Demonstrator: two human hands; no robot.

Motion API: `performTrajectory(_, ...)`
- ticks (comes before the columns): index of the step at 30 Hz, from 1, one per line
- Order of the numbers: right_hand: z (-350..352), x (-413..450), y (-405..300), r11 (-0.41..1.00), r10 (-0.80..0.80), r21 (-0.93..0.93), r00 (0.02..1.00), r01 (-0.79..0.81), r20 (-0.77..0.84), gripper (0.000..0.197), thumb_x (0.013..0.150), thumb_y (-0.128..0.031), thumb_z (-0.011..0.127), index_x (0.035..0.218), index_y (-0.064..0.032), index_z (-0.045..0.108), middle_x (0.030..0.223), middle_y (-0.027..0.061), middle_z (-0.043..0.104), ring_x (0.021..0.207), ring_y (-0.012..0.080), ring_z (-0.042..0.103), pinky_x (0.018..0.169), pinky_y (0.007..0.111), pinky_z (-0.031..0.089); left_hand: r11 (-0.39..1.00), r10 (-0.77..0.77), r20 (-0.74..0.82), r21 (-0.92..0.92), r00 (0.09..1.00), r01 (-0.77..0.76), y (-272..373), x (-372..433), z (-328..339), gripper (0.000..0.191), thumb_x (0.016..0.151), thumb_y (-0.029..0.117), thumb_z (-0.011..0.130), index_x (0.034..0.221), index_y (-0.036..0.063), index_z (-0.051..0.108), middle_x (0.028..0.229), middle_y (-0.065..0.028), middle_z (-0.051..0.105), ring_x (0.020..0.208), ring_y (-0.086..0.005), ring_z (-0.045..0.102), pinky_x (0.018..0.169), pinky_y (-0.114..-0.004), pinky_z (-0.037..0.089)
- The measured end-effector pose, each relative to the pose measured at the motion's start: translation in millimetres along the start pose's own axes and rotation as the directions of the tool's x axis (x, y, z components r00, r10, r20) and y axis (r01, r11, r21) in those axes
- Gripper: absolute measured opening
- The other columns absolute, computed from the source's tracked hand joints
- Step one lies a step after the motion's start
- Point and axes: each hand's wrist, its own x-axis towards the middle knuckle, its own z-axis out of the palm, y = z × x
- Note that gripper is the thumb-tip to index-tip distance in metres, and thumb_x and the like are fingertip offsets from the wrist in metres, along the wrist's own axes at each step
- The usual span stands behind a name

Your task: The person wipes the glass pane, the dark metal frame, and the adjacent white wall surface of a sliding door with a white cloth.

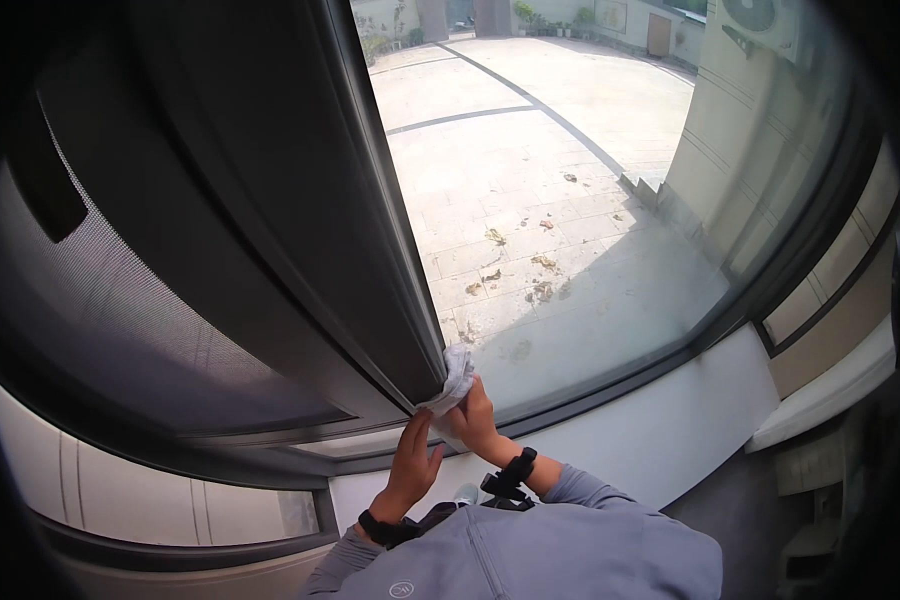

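A light grey-white cloth [456, 379] is pressed against the lower corner of a dark metal window frame [390, 300], where the upright meets the bottom rail. My right hand [476, 424] grips the cloth from its right side, beside the glass pane [607, 315]. Just left of it, my left hand [412, 469] is raised with straight fingers, its fingertips at the cloth's lower edge and the frame corner; whether they press on the cloth is hard to tell. Both wrists wear black straps.
A white sill [630, 427] runs below the window. On the left is a mesh screen [157, 337] in a dark sash. Through the glass show a paved yard with dry leaves [544, 262] and an air conditioner's outdoor unit [757, 22]. A pale ledge [832, 390] stands at the right.
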Motion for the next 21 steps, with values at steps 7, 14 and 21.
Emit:
performTrajectory(7, -81.1, 27.6, -55.2, 0.785, 0.188, 0.568, 0.969, -0.246, 0.159, 0.034, 0.09, -0.004, 0.048, 0.122, -0.0022, 0.04, 0.118, 0.0067, 0.05, 0.109, 0.0117, 0.046, 0.094, 0.027, 0.036, 0.962, 0.002, -0.22, -0.265, 0.975, -0.062, 53.7, 61.6, -3.6, 0.087, 0.063, 0.014, 0.082, 0.132, 0.0016, 0.031, 0.124, -0.0189, 0.041, 0.108, -0.0304, 0.048, 0.086, -0.036, 0.043)
performTrajectory(14, -136.6, 41.7, -87.0, 0.878, 0.094, 0.478, 0.991, -0.038, -0.094, 0.06, 0.083, 0.002, 0.055, 0.134, -0.0057, 0.022, 0.125, 0.0097, 0.043, 0.116, 0.0167, 0.043, 0.096, 0.03, 0.038, 0.895, 0.155, -0.389, -0.334, 0.908, -0.296, 106.2, 125.2, 11.2, 0.026, 0.072, -0.004, 0.064, 0.097, 0.0018, 0.062, 0.099, -0.0129, 0.058, 0.089, -0.0282, 0.058, 0.075, -0.035, 0.047)
performTrajectory(21, -218.3, 73.2, -110.4, 0.931, -0.241, -0.25, 0.963, 0.265, 0.122, 0.06, 0.067, -0.001, 0.068, 0.124, -0.0041, 0.048, 0.114, 0.011, 0.057, 0.109, 0.0246, 0.051, 0.092, 0.037, 0.04, 0.866, 0.267, -0.296, -0.344, 0.917, -0.363, 155.2, 167.6, 38.2, 0.028, 0.074, -0.006, 0.059, 0.1, 0.0042, 0.063, 0.084, -0.0127, 0.062, 0.07, -0.0227, 0.062, 0.058, -0.029, 0.049)
